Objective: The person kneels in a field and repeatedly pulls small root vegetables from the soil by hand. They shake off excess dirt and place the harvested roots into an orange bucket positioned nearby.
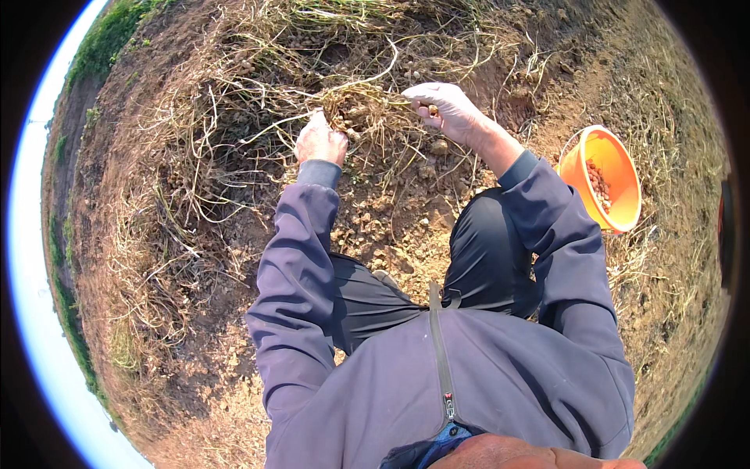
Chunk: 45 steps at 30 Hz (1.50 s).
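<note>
My left hand is closed on a clump of dry, rooty plant stems in front of me. To its right, my right hand has its fingers curled, with a small brownish pod, likely a peanut, between them. The fingertips of that hand meet the right end of the stems. Under and around both hands lie tangled dry vines on crumbly soil. An orange plastic bucket, tilted in view, stands to the right of my right arm, with small reddish-brown pods inside.
Heaped vines spread along the left and far side. Loose clods of soil lie before my bent knees. Dry straw covers the ground right of the bucket. A dark object shows at the far right rim, and green plants grow at the upper left.
</note>
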{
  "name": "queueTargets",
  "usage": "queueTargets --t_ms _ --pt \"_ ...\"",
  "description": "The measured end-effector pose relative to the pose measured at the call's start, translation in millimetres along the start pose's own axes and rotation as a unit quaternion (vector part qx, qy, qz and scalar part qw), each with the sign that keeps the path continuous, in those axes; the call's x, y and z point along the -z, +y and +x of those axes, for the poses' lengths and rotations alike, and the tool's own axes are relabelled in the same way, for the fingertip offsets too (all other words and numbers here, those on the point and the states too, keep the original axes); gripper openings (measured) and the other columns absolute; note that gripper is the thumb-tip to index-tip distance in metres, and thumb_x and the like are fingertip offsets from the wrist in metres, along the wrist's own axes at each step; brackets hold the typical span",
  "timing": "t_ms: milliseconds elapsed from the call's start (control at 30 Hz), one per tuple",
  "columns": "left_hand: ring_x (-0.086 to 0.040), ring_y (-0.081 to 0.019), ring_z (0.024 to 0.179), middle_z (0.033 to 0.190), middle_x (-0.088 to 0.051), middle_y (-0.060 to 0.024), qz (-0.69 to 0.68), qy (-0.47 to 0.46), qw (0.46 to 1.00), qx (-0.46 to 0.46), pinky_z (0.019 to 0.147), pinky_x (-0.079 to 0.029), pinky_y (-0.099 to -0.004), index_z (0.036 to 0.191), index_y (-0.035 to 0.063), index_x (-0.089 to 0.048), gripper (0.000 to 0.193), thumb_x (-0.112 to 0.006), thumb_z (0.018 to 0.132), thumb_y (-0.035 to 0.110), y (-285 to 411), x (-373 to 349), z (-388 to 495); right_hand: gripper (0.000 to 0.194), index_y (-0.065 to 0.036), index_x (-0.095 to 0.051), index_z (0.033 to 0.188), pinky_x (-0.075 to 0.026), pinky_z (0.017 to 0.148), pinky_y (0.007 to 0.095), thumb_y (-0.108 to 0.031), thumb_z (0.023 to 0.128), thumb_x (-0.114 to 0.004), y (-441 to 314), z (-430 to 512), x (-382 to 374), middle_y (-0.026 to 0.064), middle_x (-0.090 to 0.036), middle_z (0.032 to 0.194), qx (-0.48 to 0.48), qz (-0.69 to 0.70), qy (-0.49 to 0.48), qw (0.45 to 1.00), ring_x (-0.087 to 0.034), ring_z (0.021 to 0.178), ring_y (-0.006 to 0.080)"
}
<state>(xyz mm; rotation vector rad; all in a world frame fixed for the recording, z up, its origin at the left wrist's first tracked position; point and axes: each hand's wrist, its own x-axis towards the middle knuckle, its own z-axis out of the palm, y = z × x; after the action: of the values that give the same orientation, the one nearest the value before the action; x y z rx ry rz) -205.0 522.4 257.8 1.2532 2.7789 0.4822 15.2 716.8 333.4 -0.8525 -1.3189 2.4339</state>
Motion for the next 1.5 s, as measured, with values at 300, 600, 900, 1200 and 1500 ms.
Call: queueTargets --t_ms 300,600,900,1200,1500 --pt "-0.067 -0.0365 0.100 0.103 -0.071 -0.0164 -0.031 -0.069 0.996 0.044 0.087 -0.054 -0.0464 0.114 0.0113 -0.062 0.035 -0.069 0.082 0.023 59 45 -21 0.028 -0.006 -0.076 0.103 -0.055 0.068 0.0312 -0.024 0.083 -0.082 32 10 -51 0.0098 -0.074 0.083 0.330 -0.544 0.047 0.770 -0.070 0.074 0.0167" --pt "-0.067 -0.0402 0.099 0.102 -0.071 -0.0200 -0.037 -0.070 0.995 0.057 0.087 -0.054 -0.0480 0.112 0.0091 -0.063 0.033 -0.067 0.083 0.023 57 47 -28 0.027 -0.004 -0.074 0.102 -0.053 0.064 0.0351 -0.025 0.086 -0.077 45 11 -57 0.0134 -0.069 0.077 0.299 -0.578 0.008 0.759 -0.067 0.067 0.0240" --pt "-0.065 -0.0389 0.108 0.115 -0.068 -0.0209 -0.129 -0.127 0.976 0.121 0.094 -0.052 -0.0423 0.111 0.0081 -0.065 0.033 -0.061 0.079 0.019 -13 10 -12 0.023 -0.011 -0.060 0.089 -0.033 0.042 0.0209 -0.031 0.089 -0.071 4 16 -8 -0.0016 -0.054 0.070 0.118 0.005 0.138 0.983 -0.046 0.055 0.0063" --pt "-0.040 -0.0094 0.047 0.067 -0.053 0.0015 -0.606 -0.227 0.713 0.270 0.044 -0.030 -0.0274 0.095 0.0070 -0.065 0.007 -0.066 0.095 0.014 -18 13 -15 0.039 0.002 -0.066 0.113 -0.053 0.055 0.0204 -0.030 0.099 -0.049 -2 -14 -38 0.0122 -0.068 0.094 -0.059 0.141 -0.098 0.983 -0.064 0.072 0.0128" --pt "-0.035 -0.0063 0.049 0.072 -0.044 0.0042 -0.731 -0.352 0.504 0.297 0.049 -0.031 -0.0244 0.122 0.0080 -0.058 0.025 -0.056 0.101 0.020 4 45 -21 0.015 -0.007 -0.071 0.102 -0.033 0.040 0.0175 -0.020 0.096 -0.066 44 18 -43 -0.0020 -0.063 0.079 -0.065 -0.129 0.104 0.984 -0.050 0.058 0.0031"
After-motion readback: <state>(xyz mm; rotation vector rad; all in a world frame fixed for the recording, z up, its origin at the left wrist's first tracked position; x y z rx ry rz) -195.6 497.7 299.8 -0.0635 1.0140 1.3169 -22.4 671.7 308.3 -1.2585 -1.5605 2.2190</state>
